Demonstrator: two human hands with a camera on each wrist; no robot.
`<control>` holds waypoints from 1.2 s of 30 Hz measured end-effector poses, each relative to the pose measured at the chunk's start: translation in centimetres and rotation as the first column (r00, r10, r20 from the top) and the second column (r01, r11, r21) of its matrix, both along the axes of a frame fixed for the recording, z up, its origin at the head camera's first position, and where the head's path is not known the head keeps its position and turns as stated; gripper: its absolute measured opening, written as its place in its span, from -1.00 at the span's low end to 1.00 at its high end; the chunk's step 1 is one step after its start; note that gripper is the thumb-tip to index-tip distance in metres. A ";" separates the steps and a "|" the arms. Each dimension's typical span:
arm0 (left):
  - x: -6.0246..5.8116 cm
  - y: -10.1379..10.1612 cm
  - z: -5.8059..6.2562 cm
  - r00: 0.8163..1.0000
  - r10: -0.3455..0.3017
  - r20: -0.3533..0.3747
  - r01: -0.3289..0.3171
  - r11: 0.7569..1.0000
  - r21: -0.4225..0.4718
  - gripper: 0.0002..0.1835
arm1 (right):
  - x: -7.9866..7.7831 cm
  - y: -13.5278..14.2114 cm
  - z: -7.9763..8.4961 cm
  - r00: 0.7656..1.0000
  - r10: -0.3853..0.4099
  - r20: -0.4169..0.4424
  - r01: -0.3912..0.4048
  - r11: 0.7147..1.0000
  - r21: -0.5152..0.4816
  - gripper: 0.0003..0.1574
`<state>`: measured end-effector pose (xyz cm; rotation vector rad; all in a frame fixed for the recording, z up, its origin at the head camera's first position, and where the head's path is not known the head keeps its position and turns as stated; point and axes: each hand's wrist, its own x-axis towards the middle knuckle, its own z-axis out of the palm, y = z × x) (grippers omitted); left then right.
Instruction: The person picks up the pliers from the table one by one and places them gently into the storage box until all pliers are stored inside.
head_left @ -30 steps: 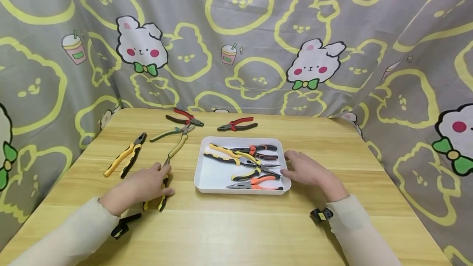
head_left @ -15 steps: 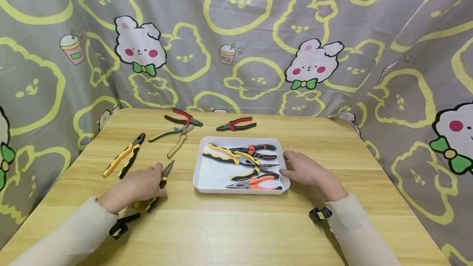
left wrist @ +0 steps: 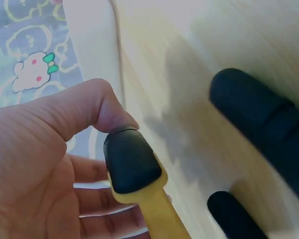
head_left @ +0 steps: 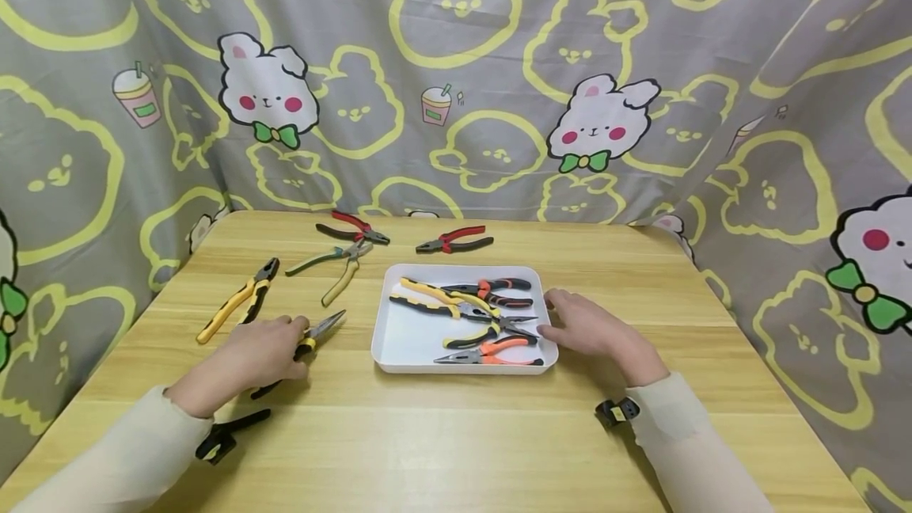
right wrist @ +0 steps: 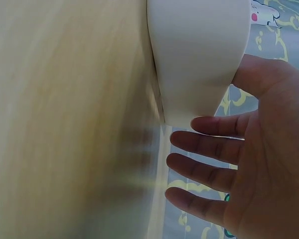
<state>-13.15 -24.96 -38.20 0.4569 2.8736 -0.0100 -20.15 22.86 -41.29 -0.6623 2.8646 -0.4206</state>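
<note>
My left hand [head_left: 267, 351] grips long-nose pliers [head_left: 328, 324] with black and yellow handles, left of the white tray [head_left: 463, 369]. The jaws stick out past the fingers, aimed right and away; the hand covers most of the handles. Up close in the left wrist view, the thumb bends against a black and yellow part of the pliers [left wrist: 133, 162], the fingers behind it. At the tray's right end, my right hand [head_left: 584, 324] has its thumb by the rim. Its other fingers lie fairly straight along the tray's outer wall [right wrist: 197, 59] in the right wrist view.
Several pliers lie in the tray, including orange-handled ones [head_left: 492, 351]. Outside it lie yellow-black combination pliers [head_left: 229, 311], green-handled cutters [head_left: 340, 283] and two red-black pliers [head_left: 375, 236], [head_left: 447, 244] along the back. A patterned curtain [head_left: 456, 85] borders the wooden table.
My left hand has drawn the long-nose pliers left, off the green-handled cutters, and their jaws have swung round toward the right. The right hand stays at the tray.
</note>
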 end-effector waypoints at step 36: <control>-2.9 6.5 3.0 0.927 -0.203 -0.314 0.221 0.975 0.021 -0.47 | 0.1 0.0 0.0 1.000 0.009 0.000 -0.009 1.000 -0.024 -0.40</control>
